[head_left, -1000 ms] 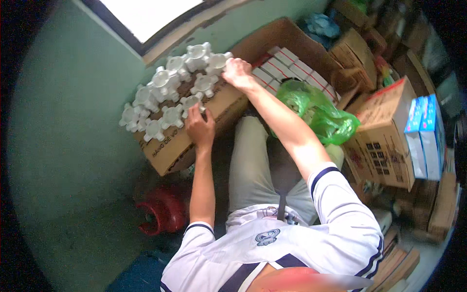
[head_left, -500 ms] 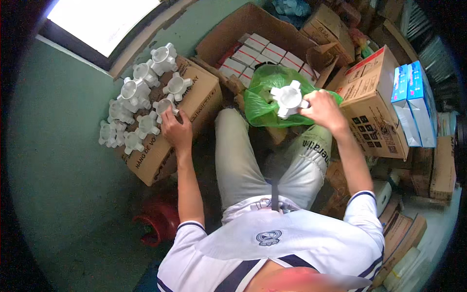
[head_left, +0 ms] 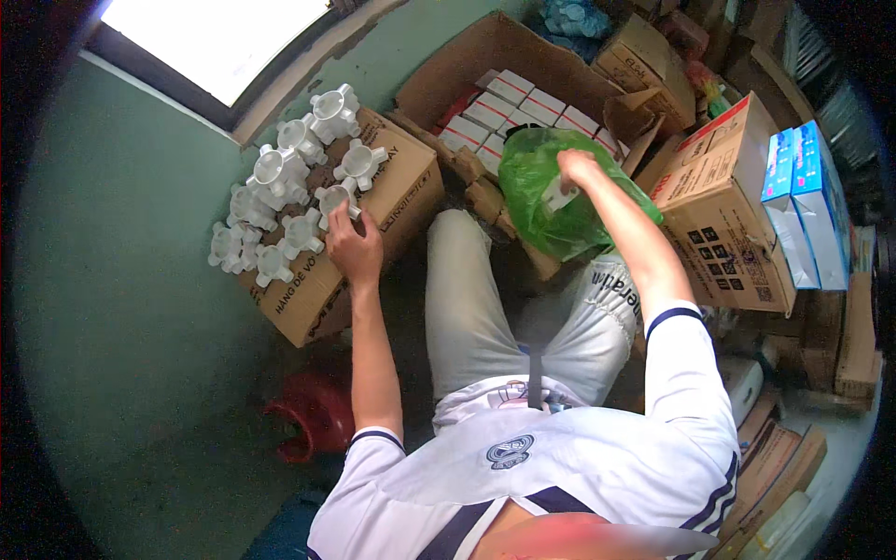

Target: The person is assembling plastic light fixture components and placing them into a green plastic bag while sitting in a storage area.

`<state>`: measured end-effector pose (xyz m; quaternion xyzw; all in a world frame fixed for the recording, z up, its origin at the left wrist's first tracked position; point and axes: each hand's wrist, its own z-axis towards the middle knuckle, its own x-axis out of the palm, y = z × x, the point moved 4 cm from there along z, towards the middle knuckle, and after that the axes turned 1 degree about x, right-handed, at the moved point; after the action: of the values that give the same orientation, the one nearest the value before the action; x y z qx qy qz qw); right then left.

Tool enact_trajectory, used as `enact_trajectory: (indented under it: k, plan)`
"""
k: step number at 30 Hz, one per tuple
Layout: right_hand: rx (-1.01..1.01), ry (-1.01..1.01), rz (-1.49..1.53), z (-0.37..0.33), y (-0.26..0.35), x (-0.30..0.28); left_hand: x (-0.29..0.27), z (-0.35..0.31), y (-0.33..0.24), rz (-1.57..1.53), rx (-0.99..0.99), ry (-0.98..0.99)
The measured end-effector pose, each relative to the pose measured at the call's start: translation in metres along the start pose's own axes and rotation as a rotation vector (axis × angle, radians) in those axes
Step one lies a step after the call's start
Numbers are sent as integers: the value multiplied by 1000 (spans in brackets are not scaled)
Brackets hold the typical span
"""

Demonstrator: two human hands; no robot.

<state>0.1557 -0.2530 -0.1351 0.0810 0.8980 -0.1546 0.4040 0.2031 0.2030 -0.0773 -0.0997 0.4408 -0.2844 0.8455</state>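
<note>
Several white plastic ring-shaped parts with short stubs [head_left: 270,168] stand in rows and small stacks on a cardboard carton [head_left: 401,187] at the left. My left hand [head_left: 357,247] has its fingers closed on the nearest white part [head_left: 333,200], which rests on the carton top. My right hand [head_left: 579,170] is down in the mouth of a green plastic bag [head_left: 537,173]. Its fingers are closed on another white part [head_left: 557,197], mostly hidden by the hand and the bag.
Behind the bag, an open carton [head_left: 457,58] holds white boxes with red stripes [head_left: 511,89]. A large carton [head_left: 723,201] stands right, with blue-and-white boxes [head_left: 805,201] beside it. A red rounded object [head_left: 322,411] is on the floor near my left arm.
My right hand has carried the white part from above the green bag down into it. My left hand stays at the same part on the carton. The view has shifted slightly.
</note>
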Motion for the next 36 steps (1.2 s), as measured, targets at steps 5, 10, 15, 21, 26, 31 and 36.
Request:
enact_trajectory:
  k: [5,10,15,21,26,31,36]
  plan:
    - [89,-578,137,15,-26,-11,0,2,-6,50,-5,12]
    - [97,-237,269,-4,-48,8,2,4,-7,31,-20,4]
    - [172,-680,316,-63,-58,4,-3,1,-1,-26,14,-36]
    - [63,-902,675,-147,-72,-7,-24,1,-106,-572,-113,-44]
    - [-7,-1265,626,-210,-59,7,38,-6,-253,-875,205,469]
    - [-82,-1238,712,-233,-30,10,181,-48,-307,-788,466,815]
    - [-31,-1272,824,-251,-38,44,230,-68,-286,-617,477,900]
